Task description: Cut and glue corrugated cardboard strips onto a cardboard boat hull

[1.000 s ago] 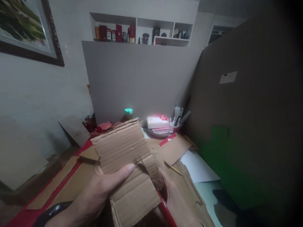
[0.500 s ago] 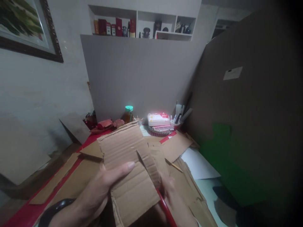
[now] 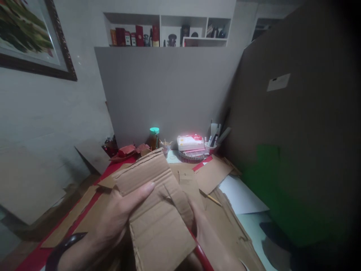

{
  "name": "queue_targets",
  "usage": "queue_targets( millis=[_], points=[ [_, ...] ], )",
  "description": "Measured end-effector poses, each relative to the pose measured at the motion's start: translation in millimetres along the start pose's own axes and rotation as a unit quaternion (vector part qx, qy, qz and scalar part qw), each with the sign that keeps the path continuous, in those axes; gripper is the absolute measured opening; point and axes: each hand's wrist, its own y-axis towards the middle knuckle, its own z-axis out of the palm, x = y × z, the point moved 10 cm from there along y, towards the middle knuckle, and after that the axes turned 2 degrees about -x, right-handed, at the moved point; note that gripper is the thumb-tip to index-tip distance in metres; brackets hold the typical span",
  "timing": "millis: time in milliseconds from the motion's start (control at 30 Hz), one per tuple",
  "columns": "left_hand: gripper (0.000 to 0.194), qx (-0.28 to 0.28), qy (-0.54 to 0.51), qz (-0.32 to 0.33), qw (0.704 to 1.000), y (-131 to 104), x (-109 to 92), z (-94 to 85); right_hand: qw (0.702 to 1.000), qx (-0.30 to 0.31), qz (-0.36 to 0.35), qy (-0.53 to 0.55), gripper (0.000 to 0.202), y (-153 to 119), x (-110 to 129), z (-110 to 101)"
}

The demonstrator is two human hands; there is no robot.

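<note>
A folded piece of corrugated cardboard [image 3: 160, 226] is held up over the table, tilted, with a torn upper edge and creases across it. My left hand [image 3: 124, 210] grips its left side, thumb lying flat on the front and the other fingers behind. At the right edge is my right hand [image 3: 201, 226], closed on a red-handled tool [image 3: 200, 252] and close against the cardboard. The fingertips of this hand are hidden behind the board. A thin dark blade or slit shows blurred on the cardboard's face.
Cardboard pieces [image 3: 217, 173] and a pencil-like stick [image 3: 210, 197] lie on the table, with white paper [image 3: 242, 195] at right. Behind stand a green-lidded jar [image 3: 154, 139], a tissue pack [image 3: 190, 143] in a basket and a cup of pens [image 3: 211, 146].
The cardboard has tilted a little, and my left thumb has shifted up and left on it. The blade, clear before, now looks blurred and lower. The camera view has shifted slightly.
</note>
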Motion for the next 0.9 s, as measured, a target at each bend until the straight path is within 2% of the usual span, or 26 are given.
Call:
queue_targets(
  millis=[167, 300, 467, 600, 733, 900],
  points=[
    [0.057, -0.003, 0.074, 0.019, 0.997, -5, -2, 1.9, 0.999, 0.018, 0.006, 0.034, 0.040, 1, 2, 2],
    [0.050, 0.002, 0.075, 0.017, 0.997, -7, 1, 5.7, 0.999, 0.018, 0.006, 0.045, 0.042, 1, 1, 2],
    [0.049, -0.006, 0.071, 0.000, 0.997, -8, 6, 2.4, 0.999, 0.016, 0.021, 0.041, 0.038, -2, -27, 15],
    [0.051, -0.017, 0.080, 0.029, 0.996, -7, 1, -2.0, 0.998, 0.002, 0.045, 0.050, 0.032, -1, -48, 28],
    [0.048, 0.008, 0.098, 0.053, 0.994, -4, -2, 2.2, 0.997, 0.005, 0.041, 0.062, 0.030, 2, -35, 24],
    [0.050, 0.030, 0.123, 0.021, 0.992, -5, 8, 5.4, 0.998, 0.005, 0.004, 0.057, 0.028, 0, -5, 4]
  ],
)
